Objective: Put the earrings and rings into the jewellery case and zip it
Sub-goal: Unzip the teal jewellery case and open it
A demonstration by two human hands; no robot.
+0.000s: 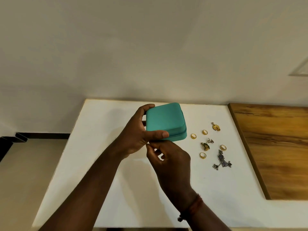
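Note:
My left hand (135,133) holds a closed teal jewellery case (165,120) lifted and tilted above the white table, thumb across its near edge. My right hand (168,155) is just below the case's near left corner, thumb and fingertips pinched together there; what they pinch is too small to tell. On the table to the right lie several gold rings (193,136) (205,132) (223,147) (203,155), a gold flower earring (216,127), a green-gold earring (205,146), a small silver earring (209,140) and long silver earrings (222,161).
The white table top (116,189) ends at a wall behind. A wooden board (275,147) covers its right part. The floor drops away to the left, beyond the table's left edge.

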